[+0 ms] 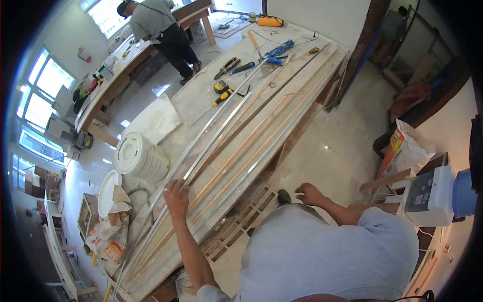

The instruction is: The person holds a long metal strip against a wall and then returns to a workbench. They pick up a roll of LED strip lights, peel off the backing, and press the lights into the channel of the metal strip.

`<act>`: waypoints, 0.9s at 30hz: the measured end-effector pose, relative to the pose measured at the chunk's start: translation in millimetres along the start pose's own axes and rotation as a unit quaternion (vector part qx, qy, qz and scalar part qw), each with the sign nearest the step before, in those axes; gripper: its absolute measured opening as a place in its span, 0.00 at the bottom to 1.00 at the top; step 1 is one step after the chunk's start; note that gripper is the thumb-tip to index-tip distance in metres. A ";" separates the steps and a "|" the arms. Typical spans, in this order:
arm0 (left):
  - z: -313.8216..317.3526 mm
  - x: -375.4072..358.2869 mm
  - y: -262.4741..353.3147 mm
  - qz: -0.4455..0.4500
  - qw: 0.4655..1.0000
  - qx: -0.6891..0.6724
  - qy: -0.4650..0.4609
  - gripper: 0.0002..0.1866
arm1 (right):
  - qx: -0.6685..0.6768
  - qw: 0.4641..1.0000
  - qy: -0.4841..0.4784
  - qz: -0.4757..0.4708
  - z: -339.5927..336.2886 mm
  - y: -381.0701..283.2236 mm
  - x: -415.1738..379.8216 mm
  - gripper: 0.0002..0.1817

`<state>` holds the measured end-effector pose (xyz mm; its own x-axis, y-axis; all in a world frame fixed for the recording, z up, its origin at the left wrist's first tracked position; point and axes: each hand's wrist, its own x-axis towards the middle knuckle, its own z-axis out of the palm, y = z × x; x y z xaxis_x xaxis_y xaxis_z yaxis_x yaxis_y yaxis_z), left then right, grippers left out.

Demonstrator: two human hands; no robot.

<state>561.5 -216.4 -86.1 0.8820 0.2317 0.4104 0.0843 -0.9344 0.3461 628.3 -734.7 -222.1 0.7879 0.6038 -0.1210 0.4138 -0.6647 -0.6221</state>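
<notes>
My left hand [177, 197] is on a long thin metal strip [207, 147] on the workbench, with its fingers curled round the strip. My right hand [309, 194] hangs in the air beyond the bench's near edge, its fingers loosely bent and apart, holding nothing. Several long strips, some metallic and some with an orange line [229, 160], run lengthwise along the bench. Towards the far end lie a yellow and black screwdriver [223, 97], a tape measure [220, 87], pliers [227, 68] and a blue caulking gun [279, 49].
A white lidded bucket [142, 157] stands on the bench's left side. A co-worker [160, 35] is at another table [115, 68] at the back left. At the right are a bag [402, 148] and a white water dispenser [436, 194]. A wooden lattice [241, 221] lies below the bench.
</notes>
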 end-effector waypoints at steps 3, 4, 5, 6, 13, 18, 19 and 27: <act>17.4 20.2 10.5 -0.017 0.999 -0.018 -0.038 0.18 | -0.081 0.992 -0.040 0.087 54.2 107.5 -40.0 0.12; 24.6 22.8 10.3 -0.024 0.999 0.002 -0.045 0.17 | -0.123 0.986 -0.078 0.079 57.5 127.6 -58.0 0.13; 27.7 25.3 10.0 -0.024 0.999 0.004 -0.045 0.17 | -0.164 0.977 -0.116 0.070 60.6 144.5 -74.0 0.15; 29.8 27.4 9.9 -0.017 0.998 0.002 -0.061 0.16 | -0.192 0.960 -0.149 0.137 69.1 161.0 -90.3 0.16; 34.5 31.2 11.0 -0.014 0.995 0.001 -0.096 0.13 | -0.214 0.908 -0.229 0.279 82.4 182.8 -152.6 0.19; 36.9 34.3 17.0 -0.008 0.996 0.018 -0.085 0.12 | -0.197 0.945 -0.195 0.173 109.0 203.7 -112.1 0.18; 35.8 35.6 19.6 -0.008 0.996 0.021 -0.087 0.11 | -0.197 0.945 -0.196 0.171 106.7 204.1 -102.2 0.18; 33.4 37.8 19.3 -0.004 0.996 0.004 -0.093 0.08 | 0.008 0.986 -0.047 0.159 54.5 159.0 -21.0 0.12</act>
<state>612.0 -234.7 -92.1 0.9515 0.1859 0.2449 0.0945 -0.9348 0.3424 652.7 -829.1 -360.6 0.8302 0.4047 -0.3835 0.1440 -0.8202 -0.5536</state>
